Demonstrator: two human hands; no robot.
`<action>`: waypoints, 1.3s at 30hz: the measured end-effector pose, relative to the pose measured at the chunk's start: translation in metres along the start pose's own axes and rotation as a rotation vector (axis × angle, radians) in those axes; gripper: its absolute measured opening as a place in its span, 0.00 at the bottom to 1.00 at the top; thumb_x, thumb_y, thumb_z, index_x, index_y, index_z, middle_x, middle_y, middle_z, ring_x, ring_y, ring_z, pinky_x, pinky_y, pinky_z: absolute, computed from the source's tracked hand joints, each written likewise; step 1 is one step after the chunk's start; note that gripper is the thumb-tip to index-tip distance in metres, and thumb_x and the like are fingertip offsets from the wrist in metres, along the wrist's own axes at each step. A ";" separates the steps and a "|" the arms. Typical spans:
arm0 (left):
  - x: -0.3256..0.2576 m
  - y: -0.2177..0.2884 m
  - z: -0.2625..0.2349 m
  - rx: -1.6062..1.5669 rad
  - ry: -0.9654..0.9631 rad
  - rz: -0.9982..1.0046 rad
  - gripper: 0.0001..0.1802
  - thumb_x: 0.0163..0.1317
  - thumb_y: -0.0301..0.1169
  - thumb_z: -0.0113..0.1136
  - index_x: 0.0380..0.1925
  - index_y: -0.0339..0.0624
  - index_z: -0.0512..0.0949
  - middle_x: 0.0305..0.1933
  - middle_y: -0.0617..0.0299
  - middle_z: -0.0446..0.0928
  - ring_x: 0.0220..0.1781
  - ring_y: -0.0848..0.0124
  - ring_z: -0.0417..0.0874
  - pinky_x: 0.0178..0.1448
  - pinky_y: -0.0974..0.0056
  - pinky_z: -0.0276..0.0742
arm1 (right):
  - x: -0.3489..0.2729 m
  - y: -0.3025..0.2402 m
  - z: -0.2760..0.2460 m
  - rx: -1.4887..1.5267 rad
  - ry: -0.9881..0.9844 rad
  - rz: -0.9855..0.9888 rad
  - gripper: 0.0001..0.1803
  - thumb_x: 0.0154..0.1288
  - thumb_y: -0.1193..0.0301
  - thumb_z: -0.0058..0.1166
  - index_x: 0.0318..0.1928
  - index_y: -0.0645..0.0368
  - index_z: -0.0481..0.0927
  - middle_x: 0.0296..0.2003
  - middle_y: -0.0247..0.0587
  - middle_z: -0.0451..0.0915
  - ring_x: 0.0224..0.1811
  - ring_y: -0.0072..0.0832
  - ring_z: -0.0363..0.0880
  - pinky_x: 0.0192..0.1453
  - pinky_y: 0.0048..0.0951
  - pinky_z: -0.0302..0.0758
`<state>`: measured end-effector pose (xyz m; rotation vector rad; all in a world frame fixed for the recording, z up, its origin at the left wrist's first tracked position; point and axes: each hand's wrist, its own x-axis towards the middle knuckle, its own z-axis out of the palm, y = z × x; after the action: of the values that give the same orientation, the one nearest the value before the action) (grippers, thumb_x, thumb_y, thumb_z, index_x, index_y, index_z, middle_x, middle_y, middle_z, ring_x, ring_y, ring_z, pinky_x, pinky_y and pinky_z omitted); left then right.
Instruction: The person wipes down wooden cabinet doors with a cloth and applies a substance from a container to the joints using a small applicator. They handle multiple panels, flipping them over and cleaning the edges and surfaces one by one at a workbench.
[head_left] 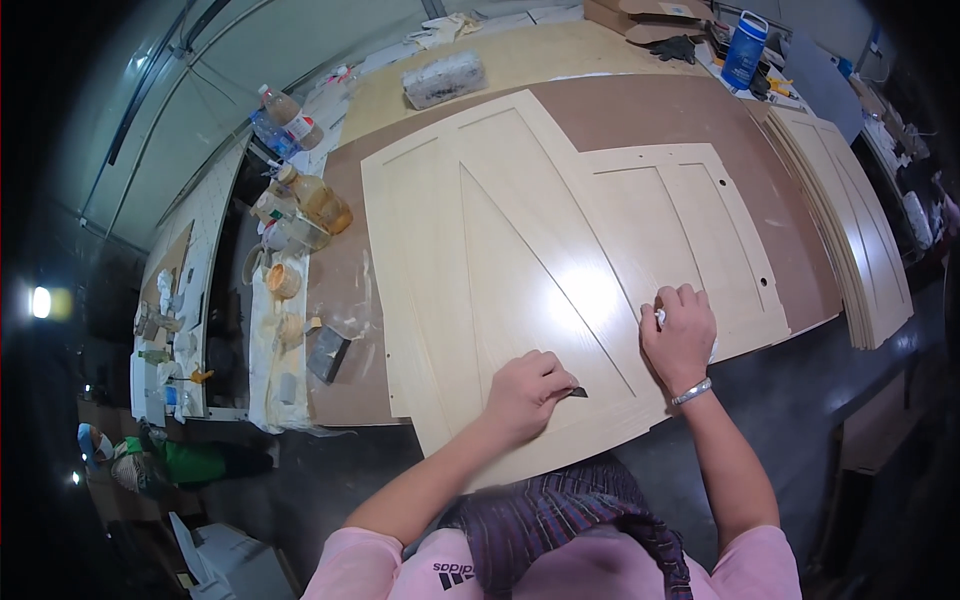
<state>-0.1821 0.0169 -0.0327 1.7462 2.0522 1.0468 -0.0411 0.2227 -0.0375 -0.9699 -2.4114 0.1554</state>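
A pale wooden panel (430, 270) with grooved lines, some slanting, lies in front of me and reaches past the table's near edge. Beside it on the right is a shorter pale panel (735, 240) with grooves and dark round holes. My left hand (527, 393) is closed on a small dark flat piece (579, 393) whose tip shows past the fingers, low over the slanted panel. My right hand (680, 330), with a silver band at the wrist, is closed around something white (660, 316), mostly hidden, near the panel's right side.
Bottles (318, 200) and an orange-stained cup (283, 281) stand along the left side, near a dark block (327, 355). A wrapped roll (444, 79) lies at the back. A blue jug (744, 50) stands far right, above stacked panels (850, 210). Another person (190, 460) is at lower left.
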 end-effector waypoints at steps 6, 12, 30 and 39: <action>0.003 0.003 -0.002 0.059 0.009 0.054 0.08 0.56 0.24 0.64 0.34 0.50 0.86 0.31 0.63 0.76 0.36 0.60 0.79 0.37 0.58 0.76 | -0.001 -0.003 0.001 -0.025 0.020 -0.013 0.09 0.56 0.68 0.63 0.32 0.56 0.77 0.32 0.41 0.75 0.38 0.43 0.74 0.39 0.45 0.71; 0.009 -0.003 -0.002 0.080 -0.043 0.091 0.08 0.55 0.24 0.64 0.33 0.50 0.86 0.30 0.61 0.75 0.35 0.60 0.79 0.36 0.57 0.76 | 0.000 -0.002 0.003 -0.045 0.033 -0.016 0.08 0.56 0.68 0.63 0.32 0.56 0.77 0.31 0.41 0.75 0.36 0.43 0.74 0.38 0.45 0.72; 0.011 -0.013 0.000 -0.100 -0.087 0.110 0.08 0.51 0.21 0.72 0.28 0.40 0.80 0.27 0.59 0.72 0.31 0.60 0.77 0.33 0.59 0.72 | 0.000 0.000 0.007 -0.051 0.065 -0.014 0.07 0.56 0.68 0.62 0.33 0.55 0.79 0.31 0.39 0.75 0.35 0.40 0.74 0.36 0.42 0.72; 0.018 -0.016 -0.009 -0.103 -0.201 0.137 0.06 0.53 0.22 0.70 0.30 0.41 0.82 0.28 0.60 0.73 0.32 0.61 0.77 0.33 0.59 0.72 | 0.000 0.000 0.008 -0.050 0.048 0.002 0.08 0.55 0.68 0.63 0.33 0.55 0.79 0.31 0.40 0.76 0.36 0.41 0.75 0.37 0.43 0.73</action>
<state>-0.2046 0.0302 -0.0322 1.8771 1.7495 0.9529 -0.0452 0.2236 -0.0441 -0.9868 -2.3808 0.0719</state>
